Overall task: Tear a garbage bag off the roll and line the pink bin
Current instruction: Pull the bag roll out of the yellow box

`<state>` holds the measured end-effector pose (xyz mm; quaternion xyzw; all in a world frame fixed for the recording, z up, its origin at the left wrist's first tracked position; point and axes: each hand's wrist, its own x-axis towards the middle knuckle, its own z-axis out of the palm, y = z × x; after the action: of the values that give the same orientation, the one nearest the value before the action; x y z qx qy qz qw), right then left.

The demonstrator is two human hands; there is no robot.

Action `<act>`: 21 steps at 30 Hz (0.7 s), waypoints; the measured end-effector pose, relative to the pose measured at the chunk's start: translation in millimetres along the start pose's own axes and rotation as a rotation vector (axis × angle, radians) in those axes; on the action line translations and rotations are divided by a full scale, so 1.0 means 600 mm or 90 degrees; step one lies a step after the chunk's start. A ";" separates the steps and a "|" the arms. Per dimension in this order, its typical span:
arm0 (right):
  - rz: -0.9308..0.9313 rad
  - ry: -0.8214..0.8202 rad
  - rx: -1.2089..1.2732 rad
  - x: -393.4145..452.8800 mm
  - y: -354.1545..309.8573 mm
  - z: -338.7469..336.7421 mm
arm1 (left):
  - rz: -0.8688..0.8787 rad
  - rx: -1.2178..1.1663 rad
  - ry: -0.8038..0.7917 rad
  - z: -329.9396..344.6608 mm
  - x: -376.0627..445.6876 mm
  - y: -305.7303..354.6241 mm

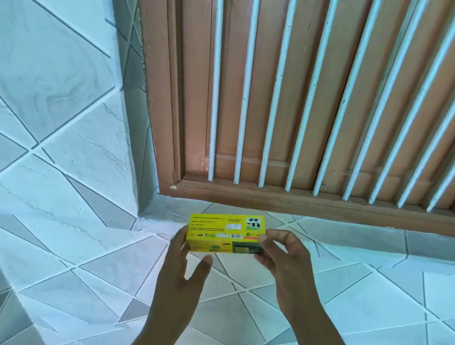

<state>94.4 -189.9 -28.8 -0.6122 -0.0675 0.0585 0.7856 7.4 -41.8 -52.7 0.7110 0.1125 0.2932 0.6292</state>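
A yellow garbage-bag box (223, 229) with small print, a barcode and a dark window on its front is held level between both hands, in front of a tiled wall. My left hand (182, 268) cups the box's left end, thumb under the front edge. My right hand (281, 259) pinches the right end with its fingertips. No roll, loose bag or pink bin shows in this view.
A brown wooden window frame (315, 205) with several white vertical bars (246, 90) fills the upper right. White and grey tiles with diagonal seams (55, 140) cover the wall at left and below; a wall corner runs down at the left of the frame.
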 end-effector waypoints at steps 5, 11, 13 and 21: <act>0.047 -0.012 0.044 -0.072 0.027 0.009 | -0.035 -0.085 -0.021 -0.052 -0.043 0.009; 0.103 -0.027 0.062 -0.172 0.042 0.038 | -0.136 -0.178 -0.089 -0.137 -0.079 0.002; 0.106 -0.034 0.036 -0.202 0.040 0.043 | -0.165 -0.196 -0.103 -0.164 -0.094 -0.004; 0.091 -0.051 0.011 -0.304 0.048 0.075 | -0.228 -0.256 -0.137 -0.246 -0.175 -0.010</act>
<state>-93.1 -172.0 -52.1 -0.6059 -0.0546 0.1399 0.7813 -157.7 26.0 -82.1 0.5677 0.1084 0.1169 0.8077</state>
